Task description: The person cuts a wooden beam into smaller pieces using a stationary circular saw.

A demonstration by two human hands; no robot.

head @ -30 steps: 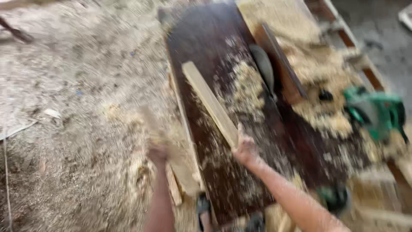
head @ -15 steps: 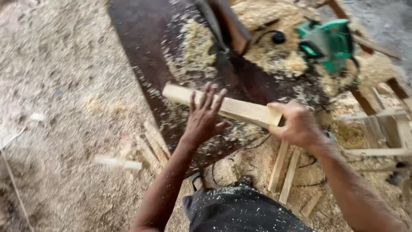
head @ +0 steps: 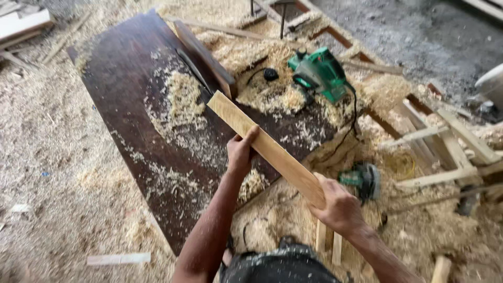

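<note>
In the middle of the frame, the left hand (head: 240, 153) and right hand (head: 338, 208) both grip a long plank (head: 264, 147), feeding it toward the saw blade (head: 193, 71) on the dark surface (head: 123, 99). The push needs to run straight.

Near end of the wooden plank (head: 267, 149) disappearing under the right hand (head: 339, 209), saw blade (head: 193, 71) lying mostly sunk in the tabletop (head: 126, 99) beyond the plank, pale round object (head: 491, 85) far right of the plank getting cropped by the edge, both forearms running off the bottom.
</note>
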